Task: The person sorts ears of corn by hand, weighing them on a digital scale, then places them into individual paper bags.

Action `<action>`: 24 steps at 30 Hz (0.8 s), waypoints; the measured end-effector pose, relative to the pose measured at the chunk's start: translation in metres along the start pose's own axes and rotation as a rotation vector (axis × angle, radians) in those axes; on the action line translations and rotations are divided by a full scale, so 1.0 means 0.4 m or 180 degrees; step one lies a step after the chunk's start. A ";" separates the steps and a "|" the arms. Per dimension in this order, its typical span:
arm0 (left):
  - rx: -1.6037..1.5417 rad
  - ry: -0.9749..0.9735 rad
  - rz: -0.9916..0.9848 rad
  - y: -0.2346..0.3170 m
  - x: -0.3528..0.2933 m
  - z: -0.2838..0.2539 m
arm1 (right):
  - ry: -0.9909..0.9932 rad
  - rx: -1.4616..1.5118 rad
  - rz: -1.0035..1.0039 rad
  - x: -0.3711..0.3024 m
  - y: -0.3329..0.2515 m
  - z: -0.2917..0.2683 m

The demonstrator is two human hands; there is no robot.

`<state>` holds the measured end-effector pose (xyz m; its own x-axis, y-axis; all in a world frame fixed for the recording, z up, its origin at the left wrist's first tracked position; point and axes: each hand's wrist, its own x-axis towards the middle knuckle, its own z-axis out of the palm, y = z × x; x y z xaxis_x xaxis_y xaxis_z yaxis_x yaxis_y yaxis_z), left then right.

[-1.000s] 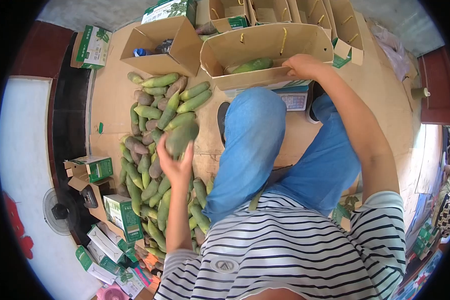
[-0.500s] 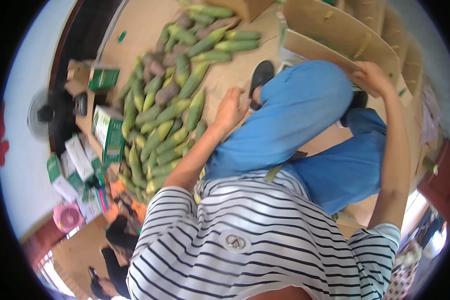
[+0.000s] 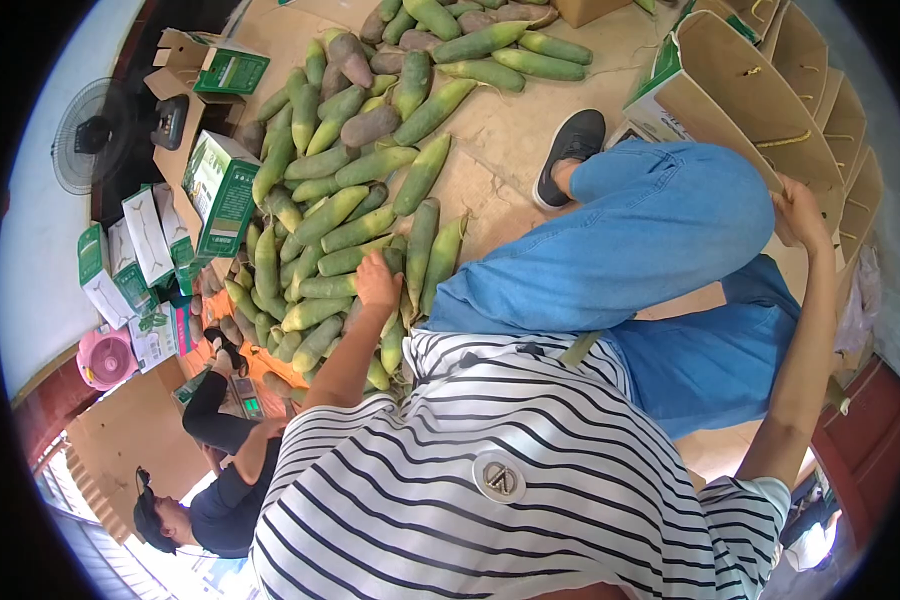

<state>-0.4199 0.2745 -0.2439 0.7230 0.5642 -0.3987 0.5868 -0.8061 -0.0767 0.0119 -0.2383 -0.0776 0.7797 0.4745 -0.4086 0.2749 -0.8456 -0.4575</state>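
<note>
My left hand (image 3: 378,283) is down on a big pile of long green radishes (image 3: 335,215). Its fingers bend over the end of one green radish (image 3: 328,287); the fingertips are partly hidden among the others. Off to the right, my right hand (image 3: 798,215) is closed on the near edge of an open cardboard carton (image 3: 740,100) with a cord handle. That carton stands beyond my raised knee, its inside only partly visible. Some radishes in the pile have purplish-brown skins.
More open cartons (image 3: 850,160) are lined up behind mine at right. Left of the pile stand green-and-white boxes (image 3: 225,195), a fan (image 3: 95,133) and a pink fan (image 3: 108,357). Another person (image 3: 225,500) sits at lower left near a scale (image 3: 248,402). My shoe (image 3: 575,150) rests near the pile.
My left hand has moved from beside my leg left onto the radish pile. The right hand stays at the carton's edge. My view has shifted, bringing the other person more into sight.
</note>
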 end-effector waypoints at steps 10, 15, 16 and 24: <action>-0.0302 -0.0474 -0.0451 0.005 0.043 0.043 | 0.0087 -0.0342 -0.0058 -0.007 0.000 -0.020; -0.1127 0.0769 0.0620 0.119 0.082 -0.073 | 0.0585 -0.0859 -0.0397 0.002 0.042 0.008; -0.1142 0.0759 0.0785 0.152 0.118 -0.102 | 0.0207 -0.0849 -0.0264 0.014 0.000 -0.006; -0.4649 0.0902 0.2169 0.734 0.140 -0.653 | 0.0165 -0.0785 0.0259 -0.034 -0.026 -0.012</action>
<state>-0.1120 0.1158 -0.0500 0.9209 0.3413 0.1883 -0.1425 -0.1551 0.9776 0.0011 -0.2371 -0.0634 0.8309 0.3947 -0.3922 0.3340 -0.9176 -0.2157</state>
